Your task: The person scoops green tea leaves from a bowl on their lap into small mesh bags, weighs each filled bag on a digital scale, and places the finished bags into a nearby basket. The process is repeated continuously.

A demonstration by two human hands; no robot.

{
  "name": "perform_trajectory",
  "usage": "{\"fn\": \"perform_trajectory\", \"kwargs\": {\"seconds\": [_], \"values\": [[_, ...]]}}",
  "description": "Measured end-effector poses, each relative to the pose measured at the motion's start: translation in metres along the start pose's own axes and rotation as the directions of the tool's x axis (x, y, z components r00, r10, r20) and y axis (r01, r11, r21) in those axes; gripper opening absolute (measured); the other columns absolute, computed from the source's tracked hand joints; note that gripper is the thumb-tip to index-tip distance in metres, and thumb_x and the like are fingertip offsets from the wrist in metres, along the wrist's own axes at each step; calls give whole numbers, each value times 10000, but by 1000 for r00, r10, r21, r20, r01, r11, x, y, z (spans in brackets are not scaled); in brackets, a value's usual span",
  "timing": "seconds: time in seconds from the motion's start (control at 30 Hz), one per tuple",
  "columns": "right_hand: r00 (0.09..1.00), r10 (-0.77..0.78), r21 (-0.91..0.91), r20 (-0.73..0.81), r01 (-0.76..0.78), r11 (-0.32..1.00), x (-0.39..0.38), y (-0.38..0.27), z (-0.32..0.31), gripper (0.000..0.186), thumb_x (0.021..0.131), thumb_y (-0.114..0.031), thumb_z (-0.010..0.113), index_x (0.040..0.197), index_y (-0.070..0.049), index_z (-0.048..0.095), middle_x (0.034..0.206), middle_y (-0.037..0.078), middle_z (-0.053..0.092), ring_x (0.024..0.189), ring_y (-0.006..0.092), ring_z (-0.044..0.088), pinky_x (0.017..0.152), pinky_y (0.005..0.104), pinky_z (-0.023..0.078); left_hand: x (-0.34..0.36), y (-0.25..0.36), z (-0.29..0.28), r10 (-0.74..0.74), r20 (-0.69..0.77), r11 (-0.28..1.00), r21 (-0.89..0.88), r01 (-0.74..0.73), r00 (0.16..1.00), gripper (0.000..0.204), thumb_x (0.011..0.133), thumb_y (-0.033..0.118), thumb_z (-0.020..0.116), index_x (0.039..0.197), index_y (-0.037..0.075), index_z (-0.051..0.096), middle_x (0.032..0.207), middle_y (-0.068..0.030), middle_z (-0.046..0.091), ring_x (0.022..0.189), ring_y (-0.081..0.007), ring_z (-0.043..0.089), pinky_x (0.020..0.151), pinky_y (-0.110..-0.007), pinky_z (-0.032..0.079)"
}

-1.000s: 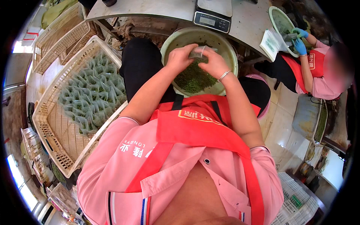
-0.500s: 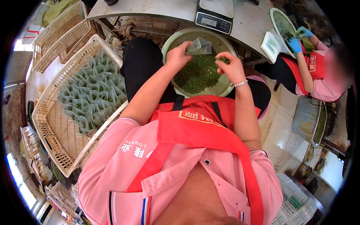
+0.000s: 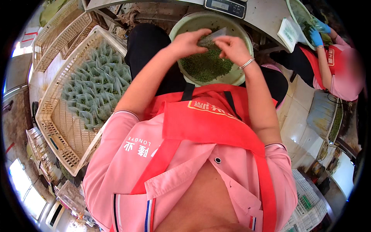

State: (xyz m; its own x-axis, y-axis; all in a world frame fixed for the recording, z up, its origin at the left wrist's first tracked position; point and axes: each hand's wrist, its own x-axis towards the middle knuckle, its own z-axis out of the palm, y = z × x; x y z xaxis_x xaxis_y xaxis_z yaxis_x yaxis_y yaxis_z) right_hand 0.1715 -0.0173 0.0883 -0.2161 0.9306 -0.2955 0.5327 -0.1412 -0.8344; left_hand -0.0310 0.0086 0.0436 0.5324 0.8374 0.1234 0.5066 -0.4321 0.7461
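Observation:
Over a large pale green basin (image 3: 247, 42) my left hand (image 3: 188, 43) grips a clear plastic bag (image 3: 215, 38), tilted, its thumb and fingers around one end. My right hand (image 3: 234, 50) meets the bag's other side, fingers drawn together. What lies between those fingers is hidden. Below both hands, a heap of small green peppercorn-like grains (image 3: 206, 66) covers the basin's bottom. At my left, a cream slatted plastic crate (image 3: 63, 135) bears many clear bags (image 3: 96, 87) standing close together, with green contents low in them.
A metal table (image 3: 266, 17) with a digital scale (image 3: 225, 7) runs beyond the basin. At the right, a co-worker in blue gloves (image 3: 316, 38) works at another basin (image 3: 295, 17). More crates (image 3: 58, 42) stand at the far left. Newspaper (image 3: 305, 201) lies at the lower right.
My right hand, which held green grains apart from the bag, has come left to the bag. The bag has tilted, and my left hand has turned over it. The whole view has shifted slightly.

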Motion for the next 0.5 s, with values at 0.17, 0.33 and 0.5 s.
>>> {"fn": "perform_trajectory", "kwargs": {"seconds": [0.17, 0.33, 0.5], "values": [[947, -113, -6, -300, 117, 993, 21, -33, -49, 242, 864, -231, 579, 1051, -97, 656, 789, 49, 680, 630, 124, 646, 578, 270, 492, 18, -46, -48, -115, -306, 871, -488, -52, 945, 416, 817, 178, 672, 1179, 31, 529, 1007, -79, 661, 916, -141, 626, 787, -276, 501], [658, -487, -420, -575, 273, 865, 65, -60, -69, 282, 869, -208, 522, 1081, -46, 614, 811, 160, 630, 726, 287, 610, 653, 365, 478, 21, -56, -47, -237, -388, 868, -497, 14, 891, 328, 868, 150, 603, 1159, 14, 535, 947, -65, 663, 862, -133, 627, 760, -266, 494], [667, -471, -325, -577, 342, 882, 88, -6, -38, 262, 869, -162, 560, 1112, -77, 607, 736, 51, 650, 669, 107, 609, 648, 252, 477, 19, -38, -44, -327, -347, 926, -304, 225, 879, 319, 881, 144, 600, 1164, 11, 534, 949, -92, 661, 853, -139, 632, 735, -288, 524]]}}
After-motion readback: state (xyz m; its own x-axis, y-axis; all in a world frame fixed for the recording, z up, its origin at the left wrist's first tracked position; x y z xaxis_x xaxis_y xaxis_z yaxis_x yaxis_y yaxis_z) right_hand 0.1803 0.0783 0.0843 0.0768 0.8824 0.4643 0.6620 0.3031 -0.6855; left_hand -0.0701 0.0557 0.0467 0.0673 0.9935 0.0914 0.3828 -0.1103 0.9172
